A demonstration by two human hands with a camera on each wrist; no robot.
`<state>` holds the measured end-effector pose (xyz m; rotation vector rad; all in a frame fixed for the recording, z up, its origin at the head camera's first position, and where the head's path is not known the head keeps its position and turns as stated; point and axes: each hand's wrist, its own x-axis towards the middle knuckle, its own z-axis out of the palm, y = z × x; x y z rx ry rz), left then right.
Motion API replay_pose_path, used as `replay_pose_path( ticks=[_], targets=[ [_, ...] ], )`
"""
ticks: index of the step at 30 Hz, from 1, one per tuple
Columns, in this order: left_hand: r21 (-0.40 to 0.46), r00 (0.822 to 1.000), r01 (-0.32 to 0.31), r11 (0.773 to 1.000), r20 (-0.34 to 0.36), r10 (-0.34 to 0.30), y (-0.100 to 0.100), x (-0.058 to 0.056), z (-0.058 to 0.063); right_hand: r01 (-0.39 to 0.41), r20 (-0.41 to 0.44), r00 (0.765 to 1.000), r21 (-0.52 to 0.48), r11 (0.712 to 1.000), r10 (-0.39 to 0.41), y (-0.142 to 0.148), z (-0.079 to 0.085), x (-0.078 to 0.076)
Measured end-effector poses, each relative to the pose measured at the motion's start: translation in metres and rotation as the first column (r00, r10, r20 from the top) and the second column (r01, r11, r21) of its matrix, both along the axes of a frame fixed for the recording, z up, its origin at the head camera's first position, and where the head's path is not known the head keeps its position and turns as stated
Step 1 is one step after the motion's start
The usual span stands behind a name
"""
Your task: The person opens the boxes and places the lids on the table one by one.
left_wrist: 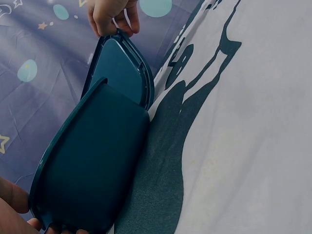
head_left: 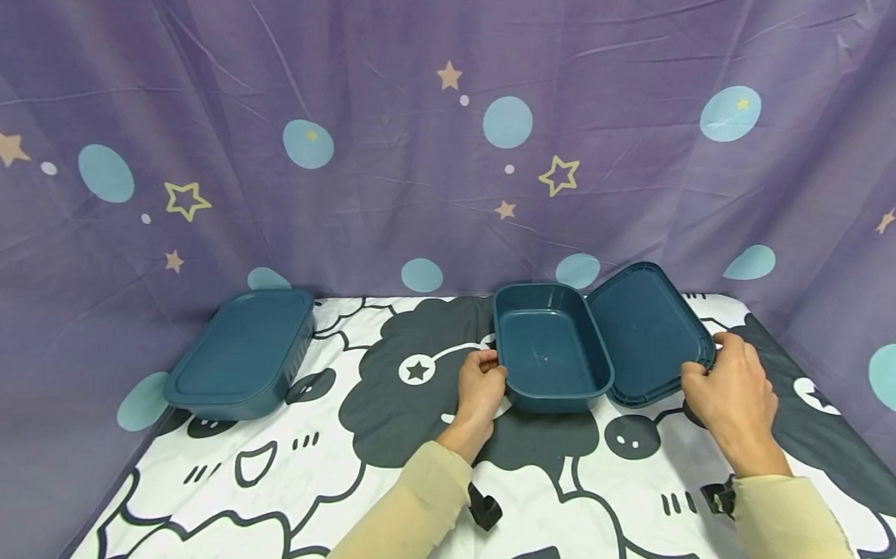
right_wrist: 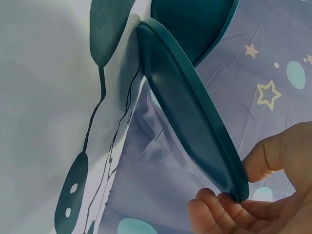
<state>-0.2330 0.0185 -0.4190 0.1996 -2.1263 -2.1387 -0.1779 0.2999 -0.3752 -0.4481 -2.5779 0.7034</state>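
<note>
Right of centre in the head view is an open dark teal storage box (head_left: 546, 350), its inside bare. My left hand (head_left: 481, 389) grips its left wall, thumb at the rim; the left wrist view shows fingertips curled under that end of the box (left_wrist: 92, 161). With the right hand (head_left: 735, 400) I pinch the right edge of a matching flat lid (head_left: 648, 334). The lid slants, its held edge raised and its far edge low against the box's right side. In the right wrist view the lid (right_wrist: 195, 112) shows its underside between thumb and fingers.
At the left of the table stands another teal box with its lid on (head_left: 242, 350). A black-and-white cartoon cloth (head_left: 319, 491) covers the table. Behind it hangs a purple curtain (head_left: 379, 143) with stars and dots. Black straps (head_left: 485, 508) show at both wrists.
</note>
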Motion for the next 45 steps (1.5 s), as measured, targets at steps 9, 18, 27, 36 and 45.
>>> replay_pose_path(
  ticks=[9,18,27,36,45],
  targets=[
    [0.001,1.000,-0.003,1.000,0.018,0.003,0.000,0.001,0.003,0.009,0.047,0.999,0.002,1.000,-0.009,0.005,-0.002,-0.002],
    [-0.002,1.000,0.004,1.000,0.016,-0.004,-0.001,0.002,0.001,0.006,0.091,0.996,-0.013,1.000,-0.005,0.010,-0.002,-0.002],
    [-0.002,1.000,0.003,1.000,0.000,-0.003,0.000,0.001,0.000,0.008,0.147,0.989,-0.020,1.000,-0.005,0.016,-0.003,-0.003],
    [-0.009,1.000,0.000,1.000,-0.007,0.000,-0.001,0.001,0.000,0.002,0.187,0.982,-0.021,1.000,0.002,0.020,-0.004,-0.004],
    [0.002,1.000,0.006,1.000,0.013,-0.006,-0.001,0.001,0.002,0.006,0.222,0.975,-0.032,0.999,0.001,0.023,-0.007,-0.006]
  ],
)
